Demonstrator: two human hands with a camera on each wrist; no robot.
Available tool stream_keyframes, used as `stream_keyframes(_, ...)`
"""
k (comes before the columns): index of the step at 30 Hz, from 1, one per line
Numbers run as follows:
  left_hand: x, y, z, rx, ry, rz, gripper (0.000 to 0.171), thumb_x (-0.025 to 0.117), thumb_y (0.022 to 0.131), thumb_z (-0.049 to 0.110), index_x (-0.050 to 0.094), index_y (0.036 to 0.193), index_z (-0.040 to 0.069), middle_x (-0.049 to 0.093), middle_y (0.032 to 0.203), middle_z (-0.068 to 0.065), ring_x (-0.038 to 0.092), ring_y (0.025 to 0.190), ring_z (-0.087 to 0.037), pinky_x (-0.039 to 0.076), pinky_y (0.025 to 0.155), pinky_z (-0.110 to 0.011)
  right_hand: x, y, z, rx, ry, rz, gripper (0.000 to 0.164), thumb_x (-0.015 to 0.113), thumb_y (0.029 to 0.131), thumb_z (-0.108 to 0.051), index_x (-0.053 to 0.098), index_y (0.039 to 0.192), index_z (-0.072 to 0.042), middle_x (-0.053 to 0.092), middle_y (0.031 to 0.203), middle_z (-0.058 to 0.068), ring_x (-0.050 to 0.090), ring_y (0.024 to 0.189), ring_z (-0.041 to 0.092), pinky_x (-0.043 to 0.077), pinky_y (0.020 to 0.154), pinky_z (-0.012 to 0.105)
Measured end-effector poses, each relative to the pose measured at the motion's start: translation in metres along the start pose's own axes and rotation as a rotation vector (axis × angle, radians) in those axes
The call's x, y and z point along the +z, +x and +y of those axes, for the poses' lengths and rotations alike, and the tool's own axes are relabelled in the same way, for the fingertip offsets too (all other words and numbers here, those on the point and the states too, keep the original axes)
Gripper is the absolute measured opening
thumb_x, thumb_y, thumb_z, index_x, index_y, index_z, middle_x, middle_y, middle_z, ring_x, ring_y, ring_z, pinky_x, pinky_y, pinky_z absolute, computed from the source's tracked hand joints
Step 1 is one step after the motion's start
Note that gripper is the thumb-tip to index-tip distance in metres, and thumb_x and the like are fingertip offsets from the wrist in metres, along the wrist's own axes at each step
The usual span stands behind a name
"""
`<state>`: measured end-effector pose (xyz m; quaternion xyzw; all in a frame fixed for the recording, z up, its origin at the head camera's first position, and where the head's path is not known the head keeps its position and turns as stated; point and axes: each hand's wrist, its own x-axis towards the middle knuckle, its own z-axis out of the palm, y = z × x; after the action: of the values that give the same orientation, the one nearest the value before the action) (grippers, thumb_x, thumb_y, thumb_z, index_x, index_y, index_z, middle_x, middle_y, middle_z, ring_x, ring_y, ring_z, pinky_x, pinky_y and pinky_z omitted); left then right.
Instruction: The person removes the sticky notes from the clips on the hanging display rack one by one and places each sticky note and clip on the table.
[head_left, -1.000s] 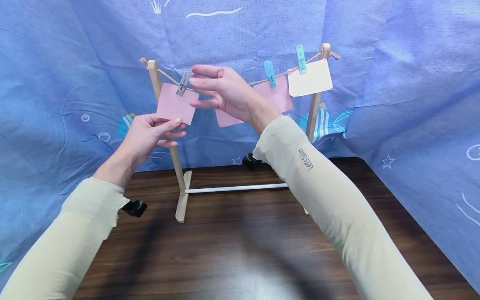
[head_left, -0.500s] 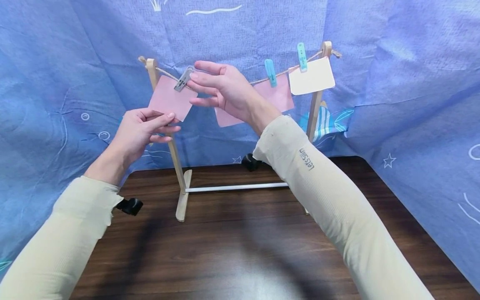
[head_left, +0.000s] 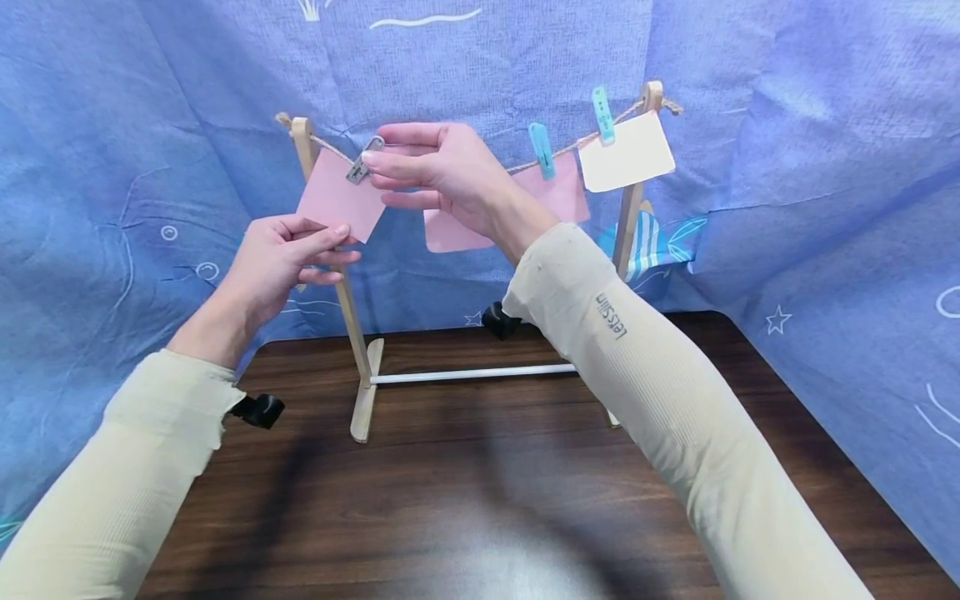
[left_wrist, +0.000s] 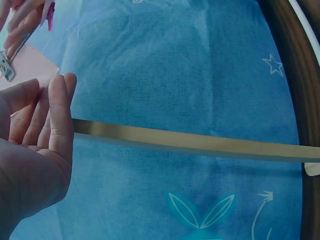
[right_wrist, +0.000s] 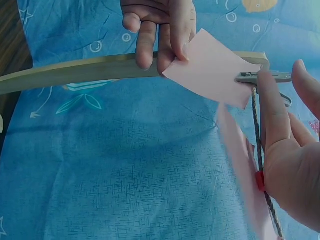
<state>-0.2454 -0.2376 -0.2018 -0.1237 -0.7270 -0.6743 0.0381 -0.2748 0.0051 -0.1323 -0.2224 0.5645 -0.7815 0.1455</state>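
My left hand (head_left: 281, 250) pinches the lower corner of a square pink card (head_left: 337, 196) between thumb and fingers. At its upper edge, a grey clothespin (head_left: 358, 171) fastens this card to the rope (head_left: 333, 150) near the left post. My right hand (head_left: 457, 171) is at the clothespin's handle end, thumb and index finger about it, the other fingers held out. In the right wrist view the index finger overlaps the clothespin (right_wrist: 250, 76), and the thumb is right at its end. The card hangs tilted, its held corner drawn toward the lower left.
Further right on the rope hang more pink paper (head_left: 558, 187) under a blue clothespin (head_left: 542, 150) and a white card (head_left: 626, 154) under a turquoise clothespin (head_left: 603, 115). A red clip (right_wrist: 260, 181) shows behind my right hand. The wooden stand (head_left: 352, 325) rests on a dark table (head_left: 420, 500).
My left hand has moved slightly left and up with the card's corner, tilting the card and the clothespin. My right thumb and fingers have come in over the clothespin's handle.
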Motion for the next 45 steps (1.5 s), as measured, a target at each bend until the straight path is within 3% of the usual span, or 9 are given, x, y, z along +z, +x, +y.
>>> stream_keyframes(10,-0.0019,0.0013,0.0017,0.028,-0.003,0.008,0.020,0.078,0.092,0.021,0.075,0.102,0.004,0.077,0.095,-0.009,0.076,0.083,-0.018,0.062,0.064,-0.029,0.0057,-0.0004,0.0007,0.066,-0.024,0.054,0.044,0.079,0.089,-0.008,0.063,0.130,-0.005,0.074,0.113,0.012,0.073,0.102,0.025,0.061,0.085,0.039)
stream_keyframes(24,-0.0013,0.0012,0.0031,0.034,0.003,0.013,0.022,0.078,0.091,0.021,0.075,0.104,0.004,0.076,0.099,-0.011,0.076,0.084,-0.018,0.062,0.064,-0.028,0.0052,-0.0013,-0.0030,0.011,0.007,0.076,0.045,0.077,0.090,-0.003,0.064,0.132,-0.007,0.073,0.115,0.009,0.072,0.102,0.030,0.061,0.085,0.037)
stream_keyframes(36,-0.0030,0.0006,0.0019,0.047,-0.032,0.021,0.019,0.078,0.091,0.018,0.075,0.100,0.002,0.076,0.096,-0.013,0.076,0.082,-0.019,0.062,0.062,-0.028,0.0044,0.0008,0.0004,0.043,-0.081,0.079,0.044,0.075,0.092,-0.004,0.064,0.134,-0.004,0.073,0.115,0.011,0.072,0.104,0.027,0.061,0.083,0.036)
stream_keyframes(45,-0.0064,-0.0015,0.0011,0.048,-0.039,0.021,0.018,0.078,0.091,0.017,0.074,0.100,0.002,0.075,0.095,-0.014,0.076,0.082,-0.019,0.062,0.062,-0.029,0.0039,0.0002,0.0022,0.018,-0.129,0.089,0.045,0.076,0.092,-0.007,0.063,0.135,-0.003,0.073,0.114,0.009,0.074,0.097,0.026,0.062,0.081,0.037)
